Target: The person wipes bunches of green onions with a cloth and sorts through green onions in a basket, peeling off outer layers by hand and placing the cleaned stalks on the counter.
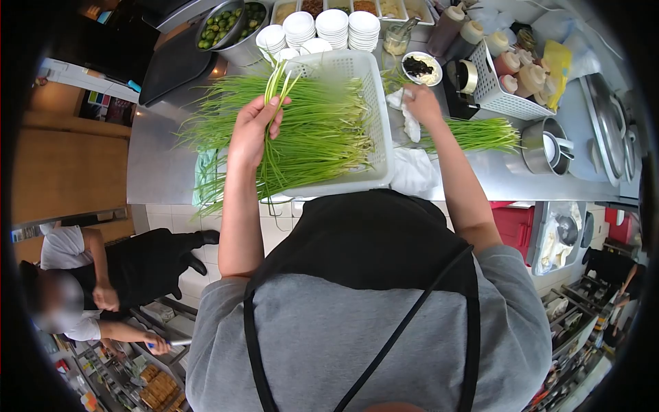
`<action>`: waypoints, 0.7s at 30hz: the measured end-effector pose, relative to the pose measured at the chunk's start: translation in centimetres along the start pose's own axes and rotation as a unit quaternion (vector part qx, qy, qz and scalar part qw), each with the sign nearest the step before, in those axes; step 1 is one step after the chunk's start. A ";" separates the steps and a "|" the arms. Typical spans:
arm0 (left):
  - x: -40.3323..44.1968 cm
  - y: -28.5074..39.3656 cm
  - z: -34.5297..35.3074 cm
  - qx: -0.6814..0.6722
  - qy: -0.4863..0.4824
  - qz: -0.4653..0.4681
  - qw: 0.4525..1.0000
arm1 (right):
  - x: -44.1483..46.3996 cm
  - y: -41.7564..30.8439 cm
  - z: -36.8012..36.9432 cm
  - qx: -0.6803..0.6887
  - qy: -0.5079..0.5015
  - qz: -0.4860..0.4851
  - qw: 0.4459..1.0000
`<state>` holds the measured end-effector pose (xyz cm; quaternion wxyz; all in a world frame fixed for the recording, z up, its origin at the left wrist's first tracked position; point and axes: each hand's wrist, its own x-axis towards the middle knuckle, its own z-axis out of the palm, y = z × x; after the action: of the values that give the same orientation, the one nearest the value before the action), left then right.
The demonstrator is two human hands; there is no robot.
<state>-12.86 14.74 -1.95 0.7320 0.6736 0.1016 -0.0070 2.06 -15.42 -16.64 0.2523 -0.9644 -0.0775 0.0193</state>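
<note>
My left hand (262, 123) is closed around a small bunch of green stalks (278, 86), their pale ends pointing up. Under it, a thick layer of long green stalks (309, 137) lies across a white perforated basket (384, 123), with the leafy tips hanging over the left side. Right of the basket, my right hand (420, 104) grips a crumpled white cloth (410, 127); its fingertips are partly hidden. Another bundle of green stalks (480, 134) lies on the steel counter (154, 161) beneath my right forearm.
Stacked white bowls (333, 27) and a pot of green fruit (221, 27) stand behind the basket. A dish (421, 69), a bottle basket (504, 96) and a metal pot (546, 147) are at the right. A co-worker (117, 268) is at the lower left.
</note>
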 end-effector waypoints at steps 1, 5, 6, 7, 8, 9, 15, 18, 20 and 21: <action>0.0 0.0 0.1 -0.001 -0.006 0.000 1.000 | -0.1 -0.1 0.3 -0.021 -0.004 -0.090 0.996; -0.2 0.2 -0.1 -0.010 0.006 -0.007 1.000 | -0.5 -1.8 -1.8 0.009 0.072 -0.144 0.987; -0.3 0.2 -0.3 -0.012 0.011 -0.007 1.000 | -0.6 -2.5 -2.8 0.009 0.070 -0.145 0.987; -0.2 0.2 -0.4 -0.014 0.015 -0.006 1.000 | -0.7 -3.3 -3.7 0.038 0.089 -0.141 0.985; -0.2 0.1 -0.4 -0.014 0.015 -0.007 1.000 | -0.7 -3.9 -4.1 0.067 0.108 -0.137 0.982; -0.2 -0.1 -0.4 -0.014 0.014 -0.006 1.000 | -0.5 -4.2 -4.1 0.084 0.136 -0.185 0.970; 0.1 -0.3 0.6 -0.005 0.003 0.000 1.000 | -5.0 -11.5 -2.7 0.073 -0.042 -0.302 0.949; 0.0 0.1 0.8 -0.005 0.007 0.007 1.000 | -7.2 -12.8 0.2 0.055 -0.123 -0.341 0.931; -0.1 0.1 0.8 -0.005 0.011 0.012 1.000 | -8.1 -12.6 2.3 0.044 -0.165 -0.346 0.923; 0.0 0.0 0.7 0.002 0.009 0.014 1.000 | -8.5 -12.7 3.0 0.004 -0.133 -0.361 0.923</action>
<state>-12.75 14.05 -1.95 0.7298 0.6764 0.0987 0.0097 -8.33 -4.43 -13.04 0.2331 -0.8584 -0.4536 0.0556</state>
